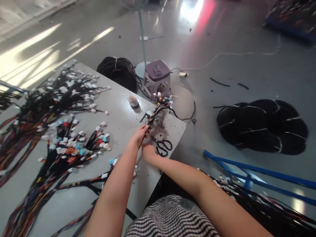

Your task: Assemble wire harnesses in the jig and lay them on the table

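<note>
A dark wire harness (152, 118) with small white connectors at its far end crosses the corner of the white table (118, 108). My left hand (141, 133) is closed around it, partway along its length. Just below and to the right, my right hand (148, 152) is curled at the nearer part of the same harness; its fingers are mostly hidden, so what it grips does not show clearly. Black-handled scissors (164, 147) lie right beside my right hand. Beneath the harness sits a small metal fixture (155, 120).
Bundles of harnesses (71, 144) cover the table's left side. A small bottle (133, 101) stands near the far edge. Beyond are a purple-topped stool (157, 70) and a black tubing coil (117, 72). Another coil (261, 126) and a blue frame (256, 169) are at right.
</note>
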### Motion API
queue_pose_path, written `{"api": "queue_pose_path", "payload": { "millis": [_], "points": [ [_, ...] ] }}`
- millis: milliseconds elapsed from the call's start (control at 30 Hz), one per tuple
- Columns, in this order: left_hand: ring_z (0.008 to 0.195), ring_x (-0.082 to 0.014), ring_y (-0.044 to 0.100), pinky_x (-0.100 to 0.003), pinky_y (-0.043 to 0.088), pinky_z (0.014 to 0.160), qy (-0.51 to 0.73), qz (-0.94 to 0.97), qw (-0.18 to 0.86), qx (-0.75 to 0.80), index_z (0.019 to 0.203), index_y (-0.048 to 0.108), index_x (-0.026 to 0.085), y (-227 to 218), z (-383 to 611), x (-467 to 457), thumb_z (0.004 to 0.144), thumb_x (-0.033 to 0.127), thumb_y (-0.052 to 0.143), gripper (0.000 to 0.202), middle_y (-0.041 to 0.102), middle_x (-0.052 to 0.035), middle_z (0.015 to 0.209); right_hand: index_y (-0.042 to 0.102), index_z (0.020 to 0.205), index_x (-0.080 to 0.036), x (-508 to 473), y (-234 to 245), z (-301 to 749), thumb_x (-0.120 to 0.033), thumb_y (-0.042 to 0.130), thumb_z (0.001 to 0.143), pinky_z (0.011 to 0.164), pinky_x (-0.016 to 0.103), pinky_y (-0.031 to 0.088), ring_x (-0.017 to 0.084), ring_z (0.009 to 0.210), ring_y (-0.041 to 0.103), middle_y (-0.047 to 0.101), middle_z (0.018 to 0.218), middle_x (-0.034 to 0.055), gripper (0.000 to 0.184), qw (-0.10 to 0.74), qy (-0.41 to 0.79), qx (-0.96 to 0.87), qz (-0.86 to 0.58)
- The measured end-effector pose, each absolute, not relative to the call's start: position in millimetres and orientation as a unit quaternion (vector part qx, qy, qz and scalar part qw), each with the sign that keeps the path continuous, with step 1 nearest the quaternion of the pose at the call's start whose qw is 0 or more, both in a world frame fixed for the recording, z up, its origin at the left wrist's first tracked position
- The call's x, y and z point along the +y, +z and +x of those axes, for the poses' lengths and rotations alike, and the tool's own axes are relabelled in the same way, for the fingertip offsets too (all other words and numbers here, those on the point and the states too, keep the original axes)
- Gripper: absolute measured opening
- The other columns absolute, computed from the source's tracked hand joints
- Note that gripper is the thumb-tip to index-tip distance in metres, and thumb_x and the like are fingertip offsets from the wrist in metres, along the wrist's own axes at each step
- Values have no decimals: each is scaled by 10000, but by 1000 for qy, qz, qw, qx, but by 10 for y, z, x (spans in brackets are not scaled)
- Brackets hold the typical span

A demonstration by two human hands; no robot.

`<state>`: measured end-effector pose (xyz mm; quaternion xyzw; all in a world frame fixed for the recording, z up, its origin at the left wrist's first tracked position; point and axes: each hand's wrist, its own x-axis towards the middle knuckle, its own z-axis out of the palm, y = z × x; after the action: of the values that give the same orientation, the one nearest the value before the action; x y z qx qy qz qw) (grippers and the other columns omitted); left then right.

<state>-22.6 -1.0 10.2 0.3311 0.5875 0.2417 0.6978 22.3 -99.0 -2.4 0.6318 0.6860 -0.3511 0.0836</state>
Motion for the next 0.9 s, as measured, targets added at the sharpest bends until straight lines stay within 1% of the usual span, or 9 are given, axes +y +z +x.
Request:
{"api": "queue_pose_path", "payload": {
  "millis": [100,167,267,300,367,467,533,633,900],
  "points": [
    [616,-112,611,-173,330,445,228,337,687,602,894,649,123,106,-210,1,860,358,646,237,723,-89,887,624,1195,-42,-1034,-19,258,-85,442,914,820,324,517,258,1023,650,639,1151,206,338,61,-375,669,638],
    [583,-104,597,-170,307,436,236,343,676,608,858,645,121,103,-194,-3,857,377,647,256,720,-89,851,668,1139,-78,-1168,-9,322,-142,453,936,825,310,515,251,1016,655,657,1144,171,303,46,-398,659,637],
    [454,-60,473,-174,243,409,256,335,661,621,838,640,115,106,-155,-32,872,347,621,234,714,-71,799,713,1085,-160,-1455,18,603,-245,449,965,838,306,513,239,1032,653,694,1110,95,303,11,-436,630,643],
    [418,-48,418,-178,224,402,259,329,658,626,829,635,112,111,-139,-46,884,324,602,222,708,-64,779,722,1074,-182,-1552,28,758,-271,455,959,848,308,511,234,1032,653,704,1093,73,304,-25,-451,605,656],
    [385,-38,346,-185,202,394,268,318,653,633,815,626,106,123,-108,-74,903,283,561,209,694,-54,744,737,1042,-189,-1704,43,1128,-314,470,922,874,324,506,232,1013,659,717,1060,61,319,-143,-466,516,704],
    [378,-36,328,-187,190,387,286,310,649,633,819,624,100,140,-76,-104,913,254,535,200,675,-45,709,759,952,-146,-1754,62,1621,-442,498,828,880,368,515,272,960,672,728,989,96,413,-331,-409,376,763],
    [378,-32,328,-183,185,381,291,304,650,633,827,624,100,153,-67,-115,911,249,540,191,667,-38,697,768,906,-132,-1687,93,1769,-512,526,757,866,390,523,302,944,673,729,963,113,475,-396,-383,340,763],
    [375,-24,330,-177,176,376,288,294,654,634,825,619,102,176,-66,-123,902,261,569,184,663,-34,701,778,883,-139,-1588,155,1717,-545,550,715,841,399,532,307,901,679,732,923,108,496,-427,-403,337,736],
    [385,-28,327,-182,176,388,302,296,658,623,800,624,114,156,-77,-144,859,335,620,229,662,-38,705,768,912,-150,-1433,24,1464,-578,552,750,810,363,528,263,863,672,729,914,96,507,-448,-444,350,692]
  ]
}}
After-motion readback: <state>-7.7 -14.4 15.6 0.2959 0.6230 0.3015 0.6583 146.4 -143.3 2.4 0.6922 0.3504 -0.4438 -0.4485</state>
